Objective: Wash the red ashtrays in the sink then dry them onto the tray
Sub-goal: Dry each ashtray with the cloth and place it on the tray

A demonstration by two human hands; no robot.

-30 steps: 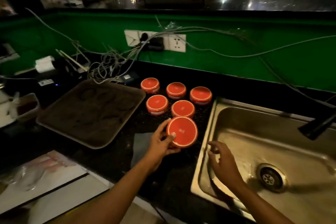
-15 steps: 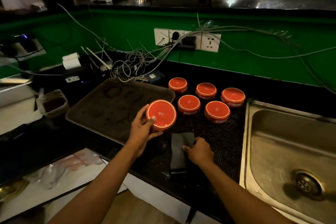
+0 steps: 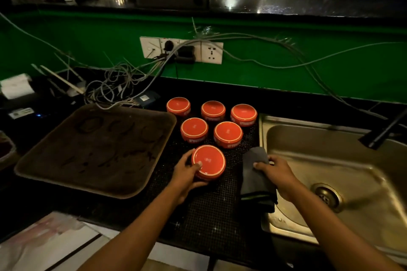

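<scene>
My left hand (image 3: pixel 187 174) grips a red ashtray (image 3: pixel 210 160) turned upside down, just above the black mesh mat (image 3: pixel 211 209). My right hand (image 3: pixel 277 174) holds a dark grey cloth (image 3: pixel 255 180) lifted off the mat beside the sink (image 3: pixel 352 178). Several more red ashtrays (image 3: pixel 195 128) stand upside down on the mat behind the held one. A brown tray (image 3: pixel 94 149) lies to the left with nothing on it but ring marks.
A black tap (image 3: pixel 383 132) reaches over the sink from the right. A tangle of grey cables (image 3: pixel 123 88) runs from wall sockets (image 3: pixel 182 49) on the green wall down to the counter behind the tray. A white device (image 3: pixel 15 88) sits far left.
My left hand has brought the ashtray from over the tray edge back to the mat. My right hand has picked the cloth up and carried it toward the sink.
</scene>
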